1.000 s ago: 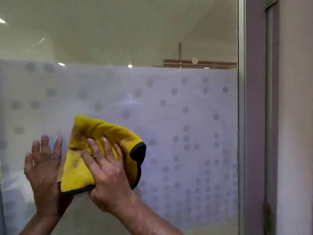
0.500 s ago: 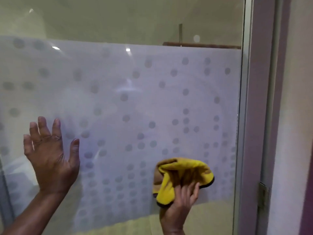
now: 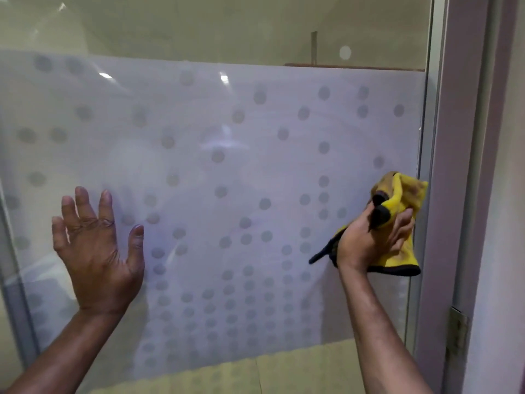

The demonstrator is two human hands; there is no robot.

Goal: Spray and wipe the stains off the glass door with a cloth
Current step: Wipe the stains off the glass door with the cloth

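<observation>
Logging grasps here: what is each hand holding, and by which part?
Right hand grips the yellow cloth bunched around its middle; left hand holds nothing.

Only hands and forearms show, and all are bare. The left hand (image 3: 96, 257) has short nails, deeply creased knuckles and a finely wrinkled back, while the right hand (image 3: 366, 243) looks smoother. The left forearm (image 3: 65, 356) and right forearm (image 3: 377, 331) stay unclothed to the bottom edge.

Door frame (image 3: 457, 166): mauve, upright, at the right.
Hinge (image 3: 458, 332): dull metal, low on the frame.
Wall (image 3: 508, 223): pale, far right.
Floor tiles (image 3: 298, 368): yellowish, along the bottom.
</observation>
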